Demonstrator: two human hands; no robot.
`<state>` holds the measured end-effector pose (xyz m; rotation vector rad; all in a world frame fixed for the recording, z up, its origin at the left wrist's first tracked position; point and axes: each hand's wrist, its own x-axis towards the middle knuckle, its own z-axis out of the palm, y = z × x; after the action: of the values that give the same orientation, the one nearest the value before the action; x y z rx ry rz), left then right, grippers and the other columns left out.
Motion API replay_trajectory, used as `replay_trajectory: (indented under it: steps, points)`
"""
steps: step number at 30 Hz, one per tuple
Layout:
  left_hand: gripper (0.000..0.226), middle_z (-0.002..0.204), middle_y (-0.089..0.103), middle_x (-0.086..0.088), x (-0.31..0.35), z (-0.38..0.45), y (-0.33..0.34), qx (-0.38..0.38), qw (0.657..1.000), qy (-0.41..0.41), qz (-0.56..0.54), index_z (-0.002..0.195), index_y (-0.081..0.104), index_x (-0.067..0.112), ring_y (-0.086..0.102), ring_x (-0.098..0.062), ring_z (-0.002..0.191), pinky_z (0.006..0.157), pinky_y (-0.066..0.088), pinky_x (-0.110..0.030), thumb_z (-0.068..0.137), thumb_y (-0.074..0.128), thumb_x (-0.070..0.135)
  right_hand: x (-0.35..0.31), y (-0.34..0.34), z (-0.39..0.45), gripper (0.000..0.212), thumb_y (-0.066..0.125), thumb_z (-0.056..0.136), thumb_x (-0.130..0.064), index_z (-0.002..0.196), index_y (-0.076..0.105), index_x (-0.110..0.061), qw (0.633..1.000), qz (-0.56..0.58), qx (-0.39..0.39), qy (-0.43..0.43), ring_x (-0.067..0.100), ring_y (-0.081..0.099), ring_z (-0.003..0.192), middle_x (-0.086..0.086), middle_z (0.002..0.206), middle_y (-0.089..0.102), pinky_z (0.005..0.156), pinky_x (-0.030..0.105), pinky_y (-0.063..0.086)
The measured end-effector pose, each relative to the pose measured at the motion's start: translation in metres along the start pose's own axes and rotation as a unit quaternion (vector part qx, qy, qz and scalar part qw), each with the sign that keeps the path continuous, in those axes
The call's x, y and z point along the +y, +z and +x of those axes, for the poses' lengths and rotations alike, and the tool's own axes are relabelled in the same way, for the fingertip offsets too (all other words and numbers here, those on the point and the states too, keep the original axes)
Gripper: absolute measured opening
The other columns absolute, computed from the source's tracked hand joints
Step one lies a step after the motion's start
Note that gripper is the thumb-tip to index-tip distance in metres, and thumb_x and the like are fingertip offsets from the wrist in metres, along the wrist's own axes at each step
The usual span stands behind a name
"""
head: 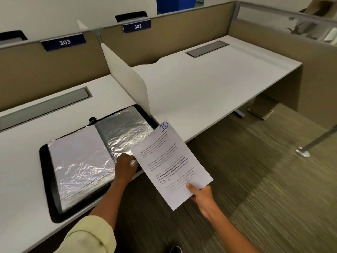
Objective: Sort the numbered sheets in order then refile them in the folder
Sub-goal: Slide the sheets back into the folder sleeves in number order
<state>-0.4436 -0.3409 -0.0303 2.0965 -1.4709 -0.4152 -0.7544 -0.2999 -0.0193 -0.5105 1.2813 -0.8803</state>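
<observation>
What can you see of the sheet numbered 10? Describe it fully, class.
The sheet is white paper, printed with short blocks of small text, some in bold, and has "10" handwritten in blue ink at its top corner. It is flat, tilted, and held in the air past the desk's front edge, beside the open folder. The right hand pinches its lower edge, thumb on top. Its upper left edge overlaps the left hand.

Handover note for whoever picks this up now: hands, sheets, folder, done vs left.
Right hand pinches sheet 10 at its near edge, held in the air off the desk edge.
Left hand grips the near edge of a plastic sleeve on the right page of the open folder, which lies on desk 303.
Done: cannot tell how many sheets are filed; glare hides the sleeves.
Left: slide sheet 10 in, close the folder.
</observation>
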Motion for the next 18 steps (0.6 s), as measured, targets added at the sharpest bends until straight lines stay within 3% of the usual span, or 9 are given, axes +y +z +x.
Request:
replay_trajectory:
  steps: [5, 7, 12, 16, 18]
  points:
    - [0.011, 0.081, 0.065, -0.015, 0.010, 0.004, -0.004, -0.018, 1.000, -0.013, 0.007, 0.081, 0.076, 0.004, 0.060, -0.028, 0.077, 0.064, 0.034, -0.028, 0.082, 0.065, 0.001, 0.003, -0.008, -0.007, 0.035, 0.070, 0.086, 0.003, 0.115, 0.061, -0.013, 1.000, 0.006, -0.001, -0.002, 0.026, 0.069, 0.105, 0.009, 0.112, 0.073, 0.085, 0.047, 0.059]
    - [0.012, 0.084, 0.064, -0.015, 0.016, 0.003, -0.008, -0.016, 0.999, -0.041, -0.011, 0.085, 0.075, 0.000, 0.055, -0.024, 0.077, 0.066, 0.032, -0.029, 0.085, 0.063, -0.001, 0.004, -0.010, -0.009, 0.036, 0.070, 0.086, 0.003, 0.117, 0.060, -0.013, 1.000, 0.008, -0.004, -0.005, 0.025, 0.069, 0.106, 0.009, 0.112, 0.073, 0.083, 0.045, 0.060]
    - [0.011, 0.079, 0.066, -0.006, 0.020, -0.001, -0.014, 0.008, 0.995, -0.045, -0.087, 0.079, 0.069, 0.005, 0.055, -0.019, 0.070, 0.057, 0.037, -0.024, 0.085, 0.063, -0.001, 0.007, -0.013, -0.014, 0.039, 0.069, 0.086, 0.002, 0.121, 0.059, -0.012, 1.000, 0.015, -0.014, -0.004, 0.026, 0.068, 0.108, 0.010, 0.115, 0.071, 0.082, 0.044, 0.060]
    - [0.017, 0.068, 0.061, -0.003, 0.014, 0.002, -0.014, 0.038, 0.993, -0.068, -0.086, 0.067, 0.060, 0.006, 0.057, -0.026, 0.065, 0.054, 0.035, -0.025, 0.080, 0.062, -0.004, 0.011, -0.012, -0.017, 0.042, 0.072, 0.085, 0.001, 0.123, 0.058, -0.013, 0.999, 0.006, -0.027, -0.018, 0.027, 0.068, 0.110, 0.009, 0.116, 0.072, 0.087, 0.051, 0.058]
    - [0.013, 0.069, 0.059, -0.003, 0.016, 0.002, -0.016, 0.064, 0.992, -0.072, -0.084, 0.069, 0.062, 0.002, 0.053, -0.021, 0.065, 0.053, 0.034, -0.024, 0.077, 0.062, -0.008, 0.012, -0.013, -0.019, 0.040, 0.071, 0.086, 0.001, 0.121, 0.059, -0.014, 0.999, -0.002, -0.029, -0.026, 0.025, 0.069, 0.108, 0.008, 0.114, 0.073, 0.087, 0.050, 0.059]
